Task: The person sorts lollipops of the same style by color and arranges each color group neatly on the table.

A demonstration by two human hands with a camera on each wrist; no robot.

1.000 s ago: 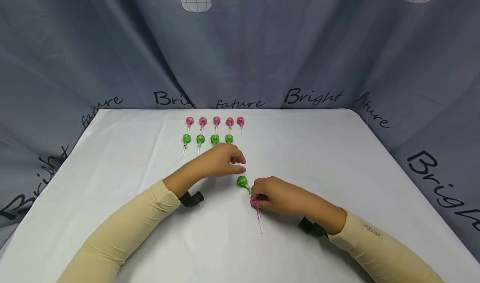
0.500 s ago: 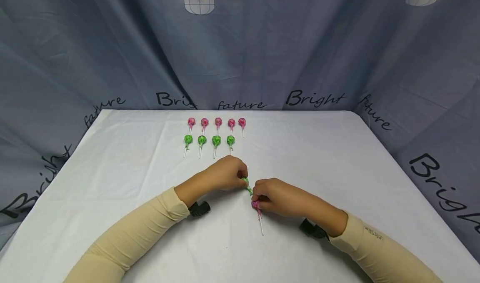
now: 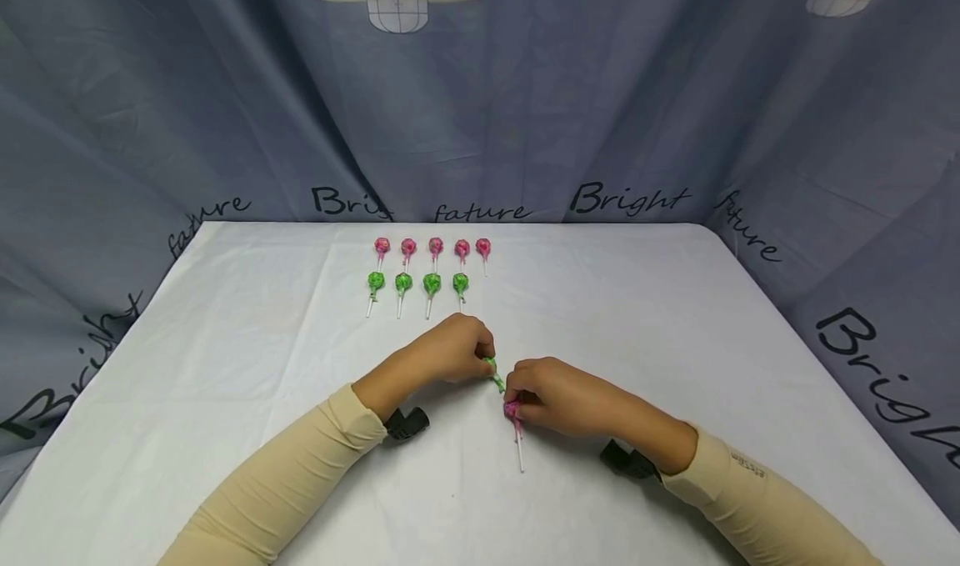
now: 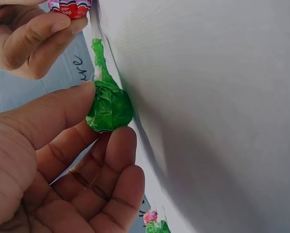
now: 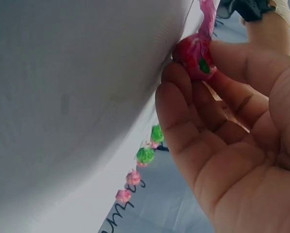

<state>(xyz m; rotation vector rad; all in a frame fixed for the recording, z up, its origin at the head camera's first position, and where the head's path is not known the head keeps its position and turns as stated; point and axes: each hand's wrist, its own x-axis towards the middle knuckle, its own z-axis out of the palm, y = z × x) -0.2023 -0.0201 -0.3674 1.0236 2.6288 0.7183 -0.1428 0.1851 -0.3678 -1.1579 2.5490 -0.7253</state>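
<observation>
My left hand (image 3: 452,349) pinches the green-wrapped head of a lollipop (image 4: 110,108) between thumb and fingers, just above the white cloth. Close by on the right, my right hand (image 3: 558,395) holds a pink lollipop (image 3: 513,409) by its head, and the white stick points toward the near edge. In the right wrist view this pink lollipop (image 5: 196,56) sits between thumb and fingertips. The green lollipop's wrapper tail (image 4: 99,53) points toward the right hand; its stick end is hidden in the head view.
Toward the back, several pink lollipops (image 3: 436,246) lie in a row, heads away from me. Just in front is a row of several green ones (image 3: 432,283). All lie on the white tablecloth (image 3: 637,299), with a grey printed curtain (image 3: 487,116) behind.
The left hand has come down and toward me from above the green lollipop and taken hold of its head. The right hand keeps holding the pink lollipop, nearly still.
</observation>
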